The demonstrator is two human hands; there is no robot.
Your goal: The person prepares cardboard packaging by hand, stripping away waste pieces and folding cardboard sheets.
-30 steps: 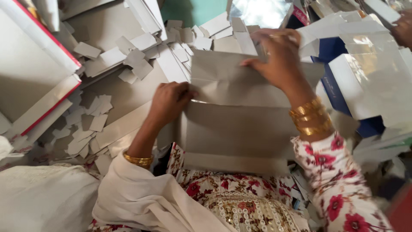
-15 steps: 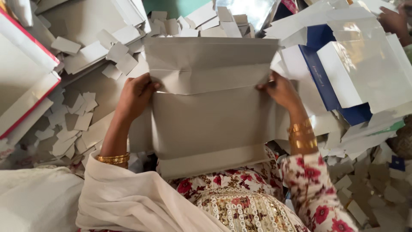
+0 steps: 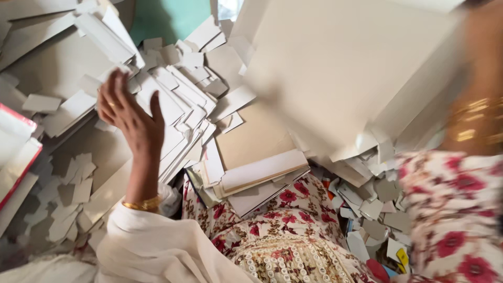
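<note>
In the head view, one large grey cardboard sheet (image 3: 340,73) fills the frame from 12 to 3 o'clock, lifted and blurred. The right forearm rises along the 3 o'clock edge with several gold bangles (image 3: 474,123), too blurred to count; the right hand itself is hidden behind the sheet's upper corner, so I cannot tell its grip. The left hand (image 3: 128,112) is raised at 9 o'clock, fingers spread and empty, apart from the sheet, with one gold bangle (image 3: 142,204) at the wrist. Behind it lies a fanned heap of white card strips (image 3: 175,99), too many to count. At centre rests one stack of flat boards (image 3: 257,167) on the floral lap. One red-edged board (image 3: 18,157) sits at 9 o'clock.
</note>
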